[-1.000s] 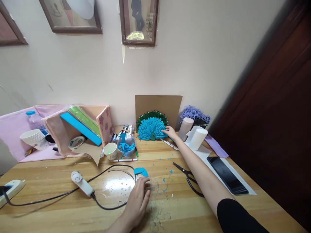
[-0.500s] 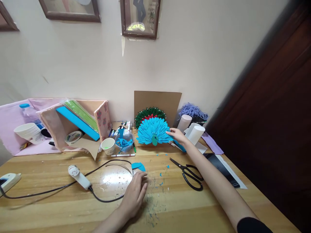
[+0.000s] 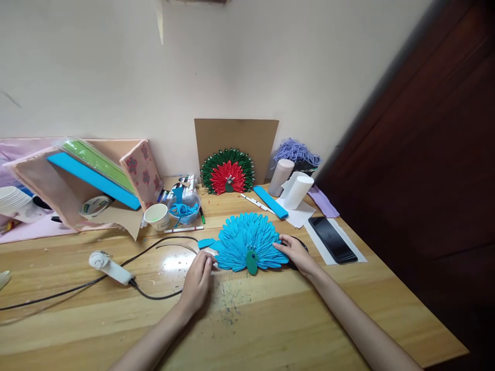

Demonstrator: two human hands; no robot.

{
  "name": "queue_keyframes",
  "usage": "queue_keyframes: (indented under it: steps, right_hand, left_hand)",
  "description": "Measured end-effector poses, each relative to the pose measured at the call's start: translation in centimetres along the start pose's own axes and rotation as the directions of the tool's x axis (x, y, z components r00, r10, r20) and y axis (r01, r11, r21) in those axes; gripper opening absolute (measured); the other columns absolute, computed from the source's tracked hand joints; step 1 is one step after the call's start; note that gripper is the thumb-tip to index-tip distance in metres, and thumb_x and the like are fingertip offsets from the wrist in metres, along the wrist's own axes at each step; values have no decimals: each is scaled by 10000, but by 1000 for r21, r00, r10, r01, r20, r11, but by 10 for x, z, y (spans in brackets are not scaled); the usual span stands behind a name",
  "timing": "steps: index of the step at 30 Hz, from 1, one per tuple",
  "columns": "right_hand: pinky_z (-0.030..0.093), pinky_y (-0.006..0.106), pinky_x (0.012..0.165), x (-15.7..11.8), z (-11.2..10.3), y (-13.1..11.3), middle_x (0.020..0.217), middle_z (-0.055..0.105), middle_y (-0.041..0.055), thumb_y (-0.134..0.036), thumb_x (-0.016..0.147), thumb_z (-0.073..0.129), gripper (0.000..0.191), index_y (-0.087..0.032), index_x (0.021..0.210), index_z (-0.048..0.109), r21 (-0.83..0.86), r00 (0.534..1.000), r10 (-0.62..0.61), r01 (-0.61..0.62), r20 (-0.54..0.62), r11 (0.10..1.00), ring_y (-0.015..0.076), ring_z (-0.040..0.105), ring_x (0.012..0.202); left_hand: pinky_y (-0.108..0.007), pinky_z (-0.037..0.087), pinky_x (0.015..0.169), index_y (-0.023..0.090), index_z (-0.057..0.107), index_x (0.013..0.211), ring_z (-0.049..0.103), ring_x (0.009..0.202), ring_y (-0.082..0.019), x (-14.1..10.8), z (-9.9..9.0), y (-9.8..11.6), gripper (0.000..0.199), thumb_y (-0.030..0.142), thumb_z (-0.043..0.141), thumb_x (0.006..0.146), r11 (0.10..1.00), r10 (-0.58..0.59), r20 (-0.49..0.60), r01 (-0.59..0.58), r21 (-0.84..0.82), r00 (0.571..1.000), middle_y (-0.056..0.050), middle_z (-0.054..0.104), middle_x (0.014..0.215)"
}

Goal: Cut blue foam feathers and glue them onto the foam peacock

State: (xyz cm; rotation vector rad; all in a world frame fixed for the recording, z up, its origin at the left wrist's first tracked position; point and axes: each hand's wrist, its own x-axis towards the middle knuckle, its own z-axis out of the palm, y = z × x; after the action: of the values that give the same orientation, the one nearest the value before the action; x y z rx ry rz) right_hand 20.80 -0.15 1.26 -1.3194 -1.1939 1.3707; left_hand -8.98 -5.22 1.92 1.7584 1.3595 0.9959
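A blue paper peacock (image 3: pixel 242 234) with a fan of layered feathers and a green head stands low over the wooden table, facing me. My right hand (image 3: pixel 296 253) pinches its right edge between thumb and fingers. At the left edge, my left hand (image 3: pixel 199 275) is closed, its fingertips against the feathers. Behind my left hand lies a blue scrap (image 3: pixel 207 243), partly covered. Scissors (image 3: pixel 302 243) are mostly hidden behind the peacock and my right hand; only part of a black handle shows.
A red and green peacock (image 3: pixel 228 172) leans on a cardboard sheet (image 3: pixel 237 131) by the wall. A glue gun (image 3: pixel 112 269) with its cord (image 3: pixel 158 298) lies left. A paper cup (image 3: pixel 157 216), tub of blue scraps (image 3: pixel 184 210), white roll (image 3: pixel 298 191) and phone (image 3: pixel 333 239) stand or lie around.
My right hand has brought the blue peacock from the back toward me, uncovering the red and green one. My left hand has come to its left edge. The view has tilted down.
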Motion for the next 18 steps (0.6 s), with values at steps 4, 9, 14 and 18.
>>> queue_keyframes:
  steps: [4, 9, 14, 18]
  right_hand:
    - [489, 367, 799, -1, -3, 8, 815, 670, 60, -524, 560, 754, 417, -179, 746, 612, -34, 996, -38, 35, -77, 999, 245, 617, 846]
    - [478, 384, 861, -9, -3, -2, 961, 675, 86, -499, 675, 693, 404, -182, 918, 633, -2, 997, -75, 75, 30, 997, 261, 614, 946]
    - [474, 391, 902, -20, 3, -7, 1047, 670, 94, -469, 726, 662, 387, -202, 1005, 646, 4, 979, -80, 81, 189, 997, 270, 608, 1009]
    - [453, 419, 943, -19, 3, 2, 1112, 657, 113, -486, 710, 666, 438, -212, 1052, 656, -38, 977, -39, 48, 209, 998, 283, 610, 1030]
  left_hand:
    - [-332, 421, 763, 188, 507, 847, 548, 807, -194, 0, 1, 0, 280, 351, 296, 933, 999, -31, -14, 31, -14, 999, -51, 564, 837]
    - [-349, 439, 866, 196, 468, 1162, 560, 988, -204, -4, 2, -1, 322, 365, 437, 889, 990, -79, -71, 70, -119, 994, -101, 542, 1155]
    - [-294, 446, 806, 178, 609, 1024, 572, 908, -208, -5, 2, -6, 310, 412, 529, 837, 986, -59, 109, 75, -146, 992, -84, 637, 1019]
    - [-229, 398, 607, 134, 599, 692, 504, 643, -140, -7, 6, -10, 375, 469, 510, 834, 970, -120, 122, 143, -194, 985, -26, 594, 667]
